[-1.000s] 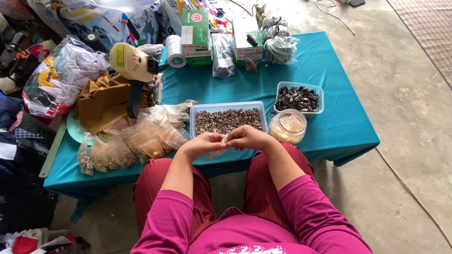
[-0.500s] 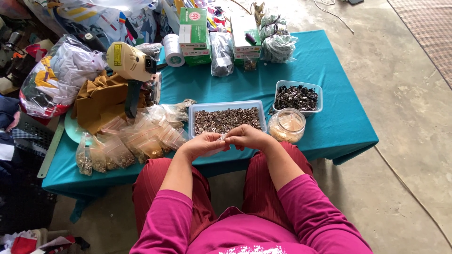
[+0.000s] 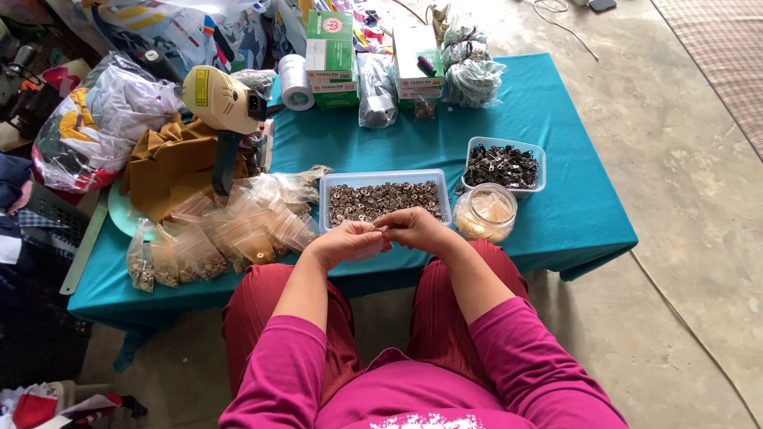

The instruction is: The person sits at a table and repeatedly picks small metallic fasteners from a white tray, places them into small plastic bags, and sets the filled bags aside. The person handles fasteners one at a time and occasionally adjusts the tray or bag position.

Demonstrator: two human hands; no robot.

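My left hand (image 3: 348, 241) and my right hand (image 3: 415, 229) meet fingertip to fingertip just in front of a clear rectangular tray (image 3: 327, 208) filled with small dark metal pieces. Both hands pinch something tiny between them; it is too small to make out. They hover over the front edge of a low table with a teal cloth (image 3: 556, 214). Beside my right hand stands a clear round jar (image 3: 486, 213) with pale contents. A smaller tray (image 3: 505, 166) of dark metal parts sits behind the jar.
Several small plastic bags (image 3: 230, 230) of parts lie left of the tray. A yellow handheld machine (image 3: 218, 103) rests on brown cloth (image 3: 171, 163). Boxes (image 3: 330, 48), a tape roll (image 3: 295, 81) and bagged goods line the far edge. Concrete floor lies to the right.
The hands stay together at the same spot, with only slight finger movement. Nothing else has shifted.
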